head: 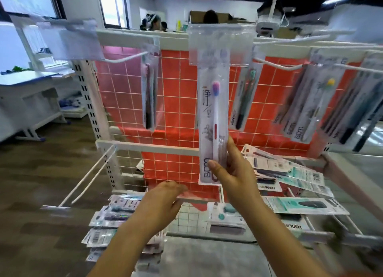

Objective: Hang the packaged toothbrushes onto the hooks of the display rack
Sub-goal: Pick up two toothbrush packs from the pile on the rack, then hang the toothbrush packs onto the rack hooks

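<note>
Toothbrush pack, long clear plastic sleeve with white brush and pink-blue bristles (214, 110), upright at centre of white wire display rack with red tiled backing (178, 102). I see right hand (232, 173) pinching its lower end, thumb in front. Left hand (163, 202) open, fingers loosely bent, holding nothing, low beside it. Pack top level with clear hook label (219, 44); can't tell if hooked. More packs hang on white hooks (277, 65) both sides, others piled loose on bottom shelf (290, 179).
</note>
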A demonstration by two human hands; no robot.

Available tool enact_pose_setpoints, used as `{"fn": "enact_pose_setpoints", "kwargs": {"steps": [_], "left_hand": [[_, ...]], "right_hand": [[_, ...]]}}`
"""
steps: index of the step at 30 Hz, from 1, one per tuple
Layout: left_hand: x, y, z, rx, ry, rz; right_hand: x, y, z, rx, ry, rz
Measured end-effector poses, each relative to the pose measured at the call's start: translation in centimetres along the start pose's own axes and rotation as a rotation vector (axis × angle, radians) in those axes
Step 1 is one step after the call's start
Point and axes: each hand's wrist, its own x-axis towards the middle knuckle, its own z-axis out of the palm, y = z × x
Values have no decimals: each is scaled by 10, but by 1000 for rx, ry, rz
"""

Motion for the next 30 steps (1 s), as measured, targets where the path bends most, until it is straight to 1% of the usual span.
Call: {"fn": "enact_pose_setpoints", "kwargs": {"steps": [2,9,13,17,20,24,30], "left_hand": [[-1,-5,-1,-2,13,13],[-2,-10,-1,-24,34,45],[-6,-5,3,-37,-27,60],[-9,-1,10,43,-87,86],[-11,3,11,60,-94,101],[-13,6,12,54,-100,109],[-13,10,17,38,-117,103]], "right_hand": [[12,3,0,-50,35,39],[75,23,-3,-69,137,125],[107,36,-6,-111,122,151],[121,42,-6,-141,122,190],[122,37,-7,-196,103,196],[107,36,-9,-328,48,213],[58,57,-30,-365,63,352]]}}
